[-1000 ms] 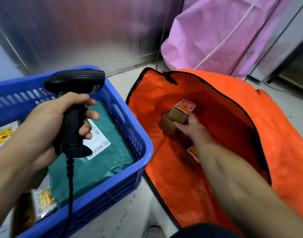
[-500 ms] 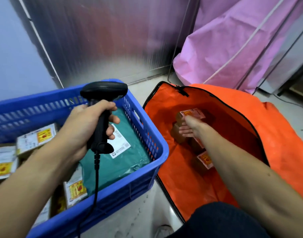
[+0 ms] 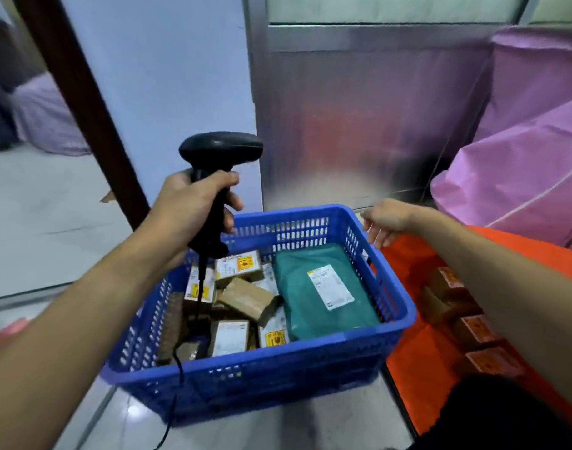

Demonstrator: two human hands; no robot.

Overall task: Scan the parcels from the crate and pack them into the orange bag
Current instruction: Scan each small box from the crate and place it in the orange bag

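Blue crate (image 3: pixel 261 368) holds the remaining parcels: a teal mailer (image 3: pixel 320 293) flat on the right side, label up, and small cardboard boxes (image 3: pixel 245 298) jumbled on the left. Left hand (image 3: pixel 193 206) is wrapped tight around the scanner (image 3: pixel 219 164) handle, head raised above the crate's far rim. Right hand (image 3: pixel 386 220) is empty, fingers loosely curled, hovering over the crate's right edge beside the orange bag (image 3: pixel 421 345), where a few boxes already lie. Next pick, I'd say: the mailer, as it's topmost and its barcode is exposed. Grab an edge away from the label, tilt it toward the scanner, keep the cord clear.
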